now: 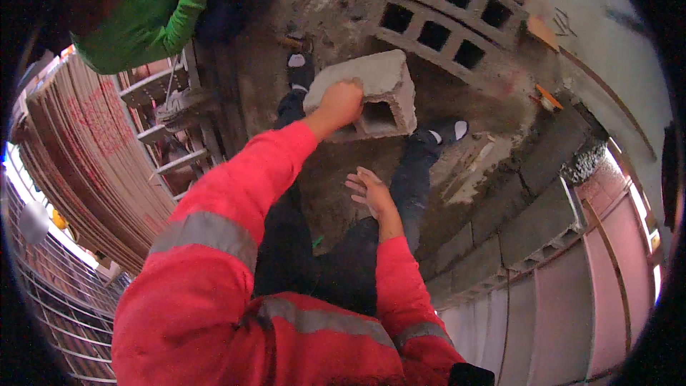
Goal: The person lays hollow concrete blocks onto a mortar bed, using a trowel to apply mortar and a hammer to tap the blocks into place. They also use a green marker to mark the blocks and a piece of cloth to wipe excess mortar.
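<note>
A hollow grey concrete block (pixel 391 82) with a rough, chipped edge is in front of me, between my two shoes. My left hand (pixel 341 104) grips its near upper edge, fingers curled over it. Whether the block rests on the floor or is lifted, I cannot tell. My right hand (pixel 373 193) is below the block, apart from it, with fingers loosely spread and nothing in them. My red sleeves with grey bands run up from the lower edge.
More hollow blocks (pixel 443 14) lie at upper right. A low block wall (pixel 500 207) curves along the right. A co-worker in green (pixel 128 21) with a yellow glove is at upper left, near a metal ladder (pixel 182 161) and stacked boards (pixel 86 143). Metal mesh (pixel 57 300) stands lower left.
</note>
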Demonstrator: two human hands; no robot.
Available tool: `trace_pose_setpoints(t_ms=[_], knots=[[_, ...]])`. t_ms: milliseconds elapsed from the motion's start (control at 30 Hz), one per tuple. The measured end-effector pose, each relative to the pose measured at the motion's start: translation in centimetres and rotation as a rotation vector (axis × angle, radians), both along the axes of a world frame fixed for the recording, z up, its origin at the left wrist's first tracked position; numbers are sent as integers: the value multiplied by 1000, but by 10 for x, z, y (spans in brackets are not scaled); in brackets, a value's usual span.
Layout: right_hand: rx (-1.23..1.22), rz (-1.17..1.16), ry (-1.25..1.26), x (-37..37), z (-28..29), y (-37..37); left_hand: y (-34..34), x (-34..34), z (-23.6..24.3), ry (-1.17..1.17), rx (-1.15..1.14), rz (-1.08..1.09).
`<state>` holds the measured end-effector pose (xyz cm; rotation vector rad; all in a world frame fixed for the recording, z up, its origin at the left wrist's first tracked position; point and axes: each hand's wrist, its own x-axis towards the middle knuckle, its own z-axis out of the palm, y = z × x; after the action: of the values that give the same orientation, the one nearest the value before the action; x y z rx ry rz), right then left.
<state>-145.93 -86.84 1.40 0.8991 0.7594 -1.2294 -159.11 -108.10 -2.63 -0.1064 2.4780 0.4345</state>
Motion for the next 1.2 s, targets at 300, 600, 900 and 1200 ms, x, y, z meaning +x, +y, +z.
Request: trace_pose_setpoints(t_ms=[300, 600, 900, 1200], knots=[[38, 115, -61, 41, -24, -54, -55, -9, -159, 153, 109, -353], [168, 73, -19, 62, -49, -86, -70, -10, -160, 618, -70, -95], [130, 125, 6, 93, -80, -96, -259, 96, -227, 221, -338, 269], [246, 108, -20, 60, -85, -108, -350, 62, -335, -40, -439, -96]])
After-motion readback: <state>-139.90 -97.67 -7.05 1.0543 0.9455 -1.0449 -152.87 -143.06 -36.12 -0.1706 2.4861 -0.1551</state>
